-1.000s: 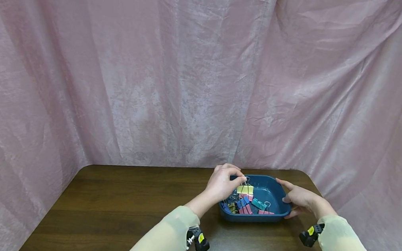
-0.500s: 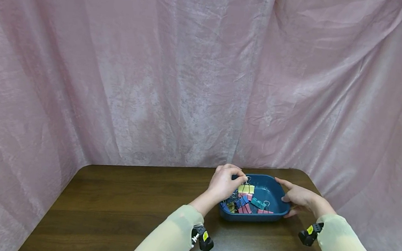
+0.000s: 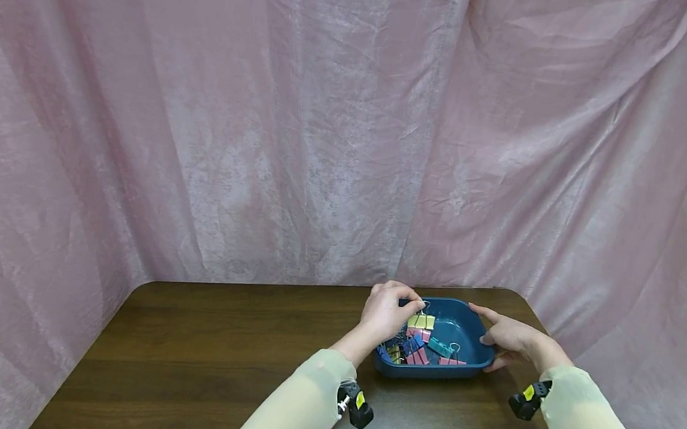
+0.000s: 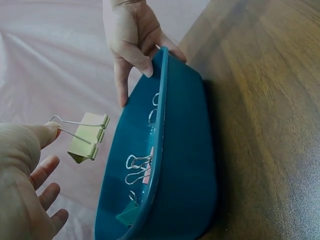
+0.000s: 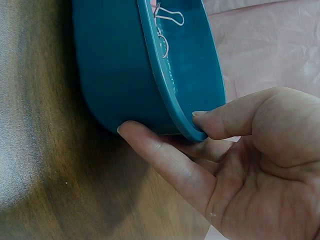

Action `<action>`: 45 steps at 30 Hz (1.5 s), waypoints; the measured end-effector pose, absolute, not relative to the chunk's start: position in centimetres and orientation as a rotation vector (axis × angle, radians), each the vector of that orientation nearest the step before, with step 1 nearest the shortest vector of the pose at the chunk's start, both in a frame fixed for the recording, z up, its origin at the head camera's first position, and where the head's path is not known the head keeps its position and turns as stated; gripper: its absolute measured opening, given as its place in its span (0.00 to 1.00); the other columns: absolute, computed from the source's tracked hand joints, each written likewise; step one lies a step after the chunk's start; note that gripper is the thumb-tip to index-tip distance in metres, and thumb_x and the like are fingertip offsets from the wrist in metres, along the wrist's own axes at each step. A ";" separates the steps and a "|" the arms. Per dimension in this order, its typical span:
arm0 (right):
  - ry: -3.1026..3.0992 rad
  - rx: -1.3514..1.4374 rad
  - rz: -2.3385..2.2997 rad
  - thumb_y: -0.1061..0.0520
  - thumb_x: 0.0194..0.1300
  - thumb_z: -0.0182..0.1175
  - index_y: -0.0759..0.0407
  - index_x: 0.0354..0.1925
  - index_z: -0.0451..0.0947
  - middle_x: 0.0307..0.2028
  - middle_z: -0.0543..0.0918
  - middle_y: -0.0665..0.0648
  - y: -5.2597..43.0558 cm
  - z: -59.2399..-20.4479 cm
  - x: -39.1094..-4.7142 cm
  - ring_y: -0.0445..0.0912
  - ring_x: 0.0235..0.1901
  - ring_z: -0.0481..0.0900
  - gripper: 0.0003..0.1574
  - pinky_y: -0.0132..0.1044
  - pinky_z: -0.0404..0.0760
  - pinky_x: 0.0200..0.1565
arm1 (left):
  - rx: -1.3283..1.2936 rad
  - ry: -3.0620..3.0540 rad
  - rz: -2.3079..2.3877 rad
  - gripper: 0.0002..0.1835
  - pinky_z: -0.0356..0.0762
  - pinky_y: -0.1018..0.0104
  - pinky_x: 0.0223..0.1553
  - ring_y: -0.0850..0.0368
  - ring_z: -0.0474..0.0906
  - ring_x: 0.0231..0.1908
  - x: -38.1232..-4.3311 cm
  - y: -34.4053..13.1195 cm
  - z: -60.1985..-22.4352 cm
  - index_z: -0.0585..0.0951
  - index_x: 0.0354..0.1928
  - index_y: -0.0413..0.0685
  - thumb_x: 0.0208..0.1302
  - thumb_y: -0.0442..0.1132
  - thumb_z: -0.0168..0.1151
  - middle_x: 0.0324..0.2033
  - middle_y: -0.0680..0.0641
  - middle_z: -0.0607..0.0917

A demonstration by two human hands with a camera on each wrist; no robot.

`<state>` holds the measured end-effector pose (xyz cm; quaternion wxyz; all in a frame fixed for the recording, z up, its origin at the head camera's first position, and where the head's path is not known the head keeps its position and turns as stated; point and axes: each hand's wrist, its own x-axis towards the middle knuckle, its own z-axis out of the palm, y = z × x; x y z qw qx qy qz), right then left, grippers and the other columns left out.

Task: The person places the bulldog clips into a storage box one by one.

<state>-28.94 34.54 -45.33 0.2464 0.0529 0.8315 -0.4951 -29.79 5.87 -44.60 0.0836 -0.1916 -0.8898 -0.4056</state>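
My left hand (image 3: 385,311) pinches the wire handles of a yellow binder clip (image 4: 89,136) between thumb and finger, with the clip hanging over the left part of a blue plastic bin (image 3: 428,372). In the left wrist view the other fingers of that hand are spread. At the bin's right end, my right hand (image 5: 270,150) grips the rim, thumb over the inside and fingers along the outer wall. Inside lie several more binder clips: a teal one (image 3: 441,348), pink ones (image 3: 418,357) and a blue one (image 3: 412,344), mostly toward the left and front.
The bin stands on a dark brown wooden table (image 3: 214,360), near its back right corner. Behind the table hangs a pink velvet curtain (image 3: 325,138). Black wrist cameras (image 3: 361,413) stick out from the cuffs of both pale sleeves.
The left forearm has shifted slightly to the right, its hand still pinching the yellow clip over the bin. The right hand and the bin are almost unchanged.
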 end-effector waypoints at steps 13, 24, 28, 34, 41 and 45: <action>2.254 0.154 -1.352 0.73 0.71 0.49 0.49 0.83 0.40 0.72 0.38 0.83 34.7 -45.3 -28.9 0.64 0.43 0.82 0.52 0.55 0.87 0.38 | -0.526 -2.688 -1.197 0.08 0.73 0.57 0.56 0.51 0.73 0.56 -30.3 6.2 -45.6 0.91 0.39 0.61 0.70 0.51 0.66 0.48 0.56 0.84; 2.240 0.161 -1.373 0.72 0.71 0.49 0.49 0.83 0.40 0.72 0.38 0.83 34.5 -45.3 -28.7 0.63 0.42 0.83 0.52 0.55 0.86 0.39 | -0.552 -2.681 -1.217 0.08 0.72 0.57 0.58 0.49 0.73 0.58 -29.9 6.7 -46.0 0.91 0.40 0.61 0.70 0.50 0.66 0.49 0.56 0.85; 2.236 0.162 -1.376 0.73 0.71 0.49 0.49 0.83 0.40 0.71 0.39 0.84 34.5 -45.2 -28.6 0.63 0.41 0.84 0.52 0.55 0.86 0.39 | -0.542 -2.689 -1.227 0.07 0.72 0.57 0.58 0.48 0.73 0.58 -29.9 6.8 -46.3 0.91 0.40 0.63 0.70 0.51 0.66 0.48 0.57 0.85; 2.241 0.161 -1.371 0.73 0.71 0.48 0.49 0.83 0.40 0.71 0.39 0.84 34.4 -45.1 -28.5 0.62 0.41 0.84 0.52 0.55 0.86 0.39 | -0.546 -2.681 -1.254 0.07 0.72 0.58 0.58 0.49 0.73 0.58 -29.9 6.8 -46.4 0.91 0.40 0.64 0.70 0.52 0.67 0.48 0.58 0.84; 2.247 0.149 -1.359 0.72 0.72 0.48 0.49 0.83 0.39 0.71 0.40 0.85 34.5 -45.2 -28.7 0.63 0.40 0.85 0.51 0.56 0.86 0.39 | -0.554 -2.685 -1.257 0.14 0.71 0.55 0.59 0.48 0.72 0.60 -29.9 6.5 -46.4 0.89 0.52 0.63 0.69 0.53 0.67 0.55 0.55 0.84; 2.256 0.145 -1.352 0.72 0.72 0.47 0.49 0.83 0.39 0.70 0.41 0.86 34.6 -45.3 -28.8 0.63 0.40 0.85 0.51 0.55 0.86 0.38 | -0.535 -2.705 -1.282 0.18 0.72 0.53 0.58 0.49 0.70 0.60 -29.9 6.2 -46.4 0.87 0.57 0.63 0.69 0.56 0.66 0.58 0.54 0.82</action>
